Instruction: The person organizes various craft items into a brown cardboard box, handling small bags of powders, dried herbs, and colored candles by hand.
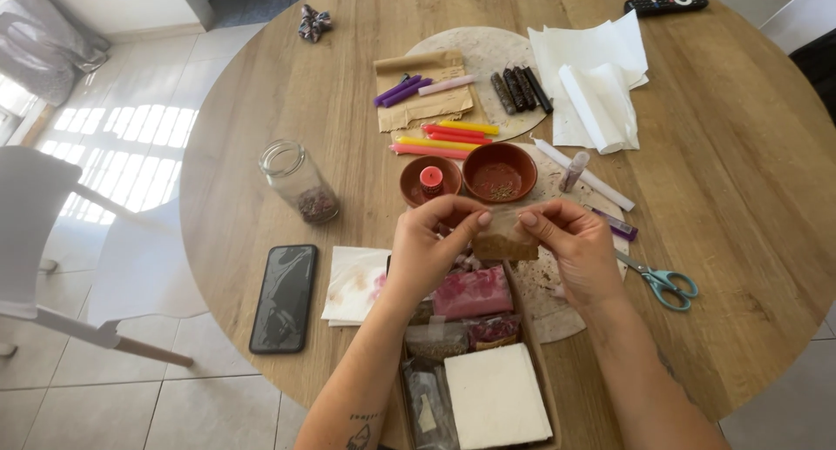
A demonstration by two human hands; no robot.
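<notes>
Brown and crinkly, a small clear plastic packet of tan powder (504, 241) sits at the centre of the frame, held up between both hands just above the round wooden table (740, 198). The left hand (427, 245) pinches the packet's upper left corner between thumb and fingertips, its other fingers curled in. The right hand (575, 250) pinches the upper right corner the same way, thumb and forefinger closed on the plastic.

Directly below the hands, at the bottom centre, an open cardboard box (533, 328) holds a pink packet (473, 293), a dark red packet (495, 329), a white folded square (495, 396) and other small bags. Just above the hands stand two terracotta bowls: the smaller left bowl (414, 177) carries a red cap-shaped piece (431, 177), the larger right bowl (499, 171) has dried flecks in it. Above those lie thin yellow and red candles (444, 139), then purple and pink candles on brown paper (418, 89), and dark sticks (520, 90).

At the upper right lies a pile of white paper sheets (592, 76), with a black remote control (666, 3) beyond it. Teal-handled scissors (664, 283) rest right of the right hand. Left of the hands are a stained white napkin (355, 285), a black smartphone (284, 298) and a glass jar (299, 181).
</notes>
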